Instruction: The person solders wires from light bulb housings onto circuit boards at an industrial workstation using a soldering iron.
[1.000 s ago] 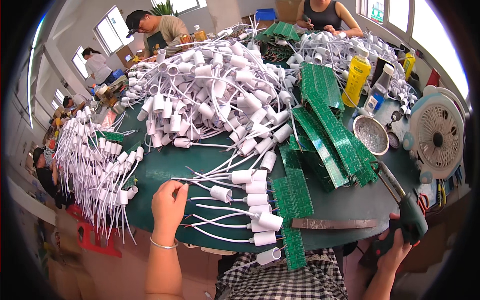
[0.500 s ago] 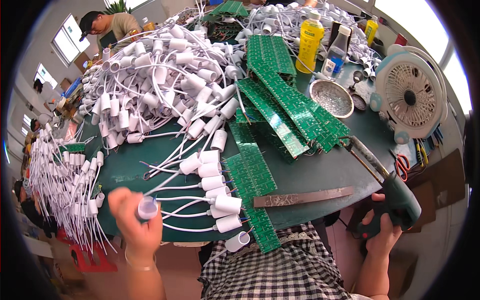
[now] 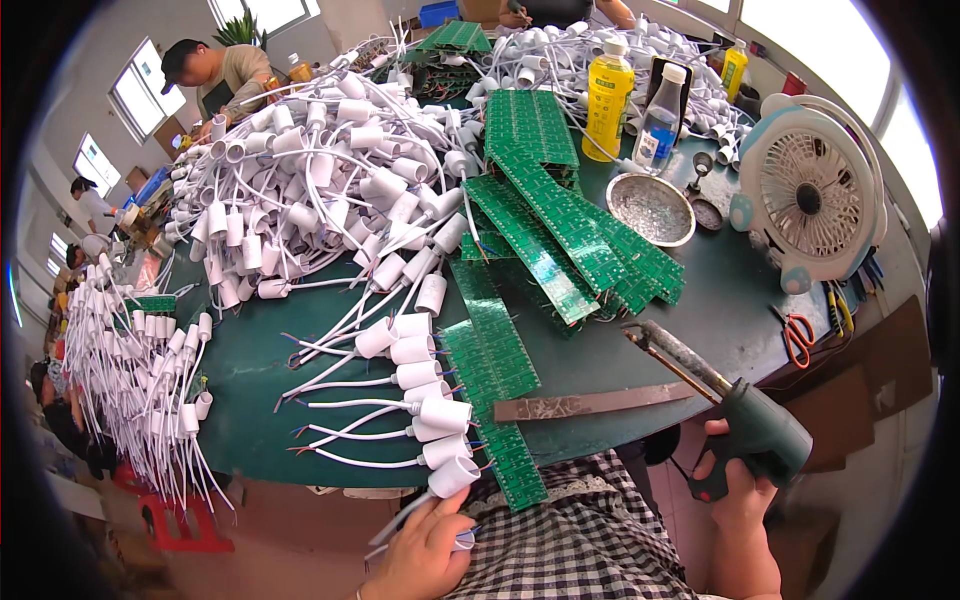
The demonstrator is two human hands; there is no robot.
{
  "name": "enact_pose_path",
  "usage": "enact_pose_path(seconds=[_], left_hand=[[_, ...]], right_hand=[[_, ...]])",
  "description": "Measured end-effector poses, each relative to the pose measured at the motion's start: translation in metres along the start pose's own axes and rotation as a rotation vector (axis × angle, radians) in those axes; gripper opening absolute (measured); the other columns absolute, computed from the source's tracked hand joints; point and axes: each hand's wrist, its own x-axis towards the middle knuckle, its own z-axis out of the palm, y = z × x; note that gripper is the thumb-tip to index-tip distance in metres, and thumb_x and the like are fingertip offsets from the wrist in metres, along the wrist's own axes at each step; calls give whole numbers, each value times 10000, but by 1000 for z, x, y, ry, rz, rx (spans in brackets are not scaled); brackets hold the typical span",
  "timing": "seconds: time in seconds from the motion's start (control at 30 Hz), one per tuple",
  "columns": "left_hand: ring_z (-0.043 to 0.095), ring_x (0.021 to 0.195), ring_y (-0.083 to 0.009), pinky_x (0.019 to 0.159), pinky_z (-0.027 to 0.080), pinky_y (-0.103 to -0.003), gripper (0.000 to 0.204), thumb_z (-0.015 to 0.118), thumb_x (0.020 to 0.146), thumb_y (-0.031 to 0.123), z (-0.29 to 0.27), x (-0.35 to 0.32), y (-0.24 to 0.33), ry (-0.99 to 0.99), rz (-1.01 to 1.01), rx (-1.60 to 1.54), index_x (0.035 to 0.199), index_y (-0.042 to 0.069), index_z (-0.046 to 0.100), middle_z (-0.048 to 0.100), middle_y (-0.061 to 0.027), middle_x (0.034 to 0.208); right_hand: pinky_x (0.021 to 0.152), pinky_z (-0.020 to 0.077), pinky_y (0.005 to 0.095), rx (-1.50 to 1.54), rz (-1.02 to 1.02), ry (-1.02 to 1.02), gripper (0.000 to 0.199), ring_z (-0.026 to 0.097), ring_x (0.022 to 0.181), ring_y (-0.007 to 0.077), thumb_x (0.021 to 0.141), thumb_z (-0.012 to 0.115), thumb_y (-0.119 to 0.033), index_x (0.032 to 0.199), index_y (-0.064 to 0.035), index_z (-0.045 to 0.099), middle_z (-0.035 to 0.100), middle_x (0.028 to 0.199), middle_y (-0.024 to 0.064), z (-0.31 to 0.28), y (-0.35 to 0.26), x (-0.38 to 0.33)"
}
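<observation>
My left hand [image 3: 425,552] is at the front table edge, its fingers closed round a white lamp socket, mostly hidden by the palm. Its fingertips touch the nearest white socket [image 3: 454,477] of a row. That row of white cabled sockets [image 3: 443,413] lies along the left side of a strip of green circuit boards [image 3: 490,365], coloured wire ends at the boards. My right hand [image 3: 745,492] grips the handle of a dark green soldering gun [image 3: 768,430]. The gun's tip points up and left, above the table, apart from the boards.
A metal bar [image 3: 590,403] lies across the board strip. Beyond are stacked circuit boards [image 3: 545,225], a heap of sockets [image 3: 320,180], a metal bowl [image 3: 650,208], bottles [image 3: 607,100], a fan [image 3: 810,195] and scissors [image 3: 799,340]. More sockets hang at left [image 3: 140,370]. A person works at far left.
My left hand has moved right and nearer, from the cable ends to the near end of the row, with a socket still in it. The soldering gun has shifted slightly left and down.
</observation>
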Motion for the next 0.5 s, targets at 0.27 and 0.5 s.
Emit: enact_pose_path(seconds=[0.27, 0.5], left_hand=[[497, 1142, -342, 899, 458, -417, 324, 650, 701, -3, -11, 45, -7, 181, 125, 407, 994, 83, 541, 493, -123, 1350], [518, 743, -254, 655, 424, -369, 371, 644, 633, 56, 16, 34, -10, 326, 192, 261, 990, 125, 566, 505, -50, 916]], right_hand=[[501, 487, 271, 18, 9, 16, 547, 598, 595, 191, 845, 626, -209, 1287, 48, 432, 603, 1069, 197, -2, -3, 1], [465, 482, 263, 11, 67, 18, 563, 617, 602, 192, 845, 649, -251, 1274, 48, 439, 614, 1066, 186, -18, 1, -24]])
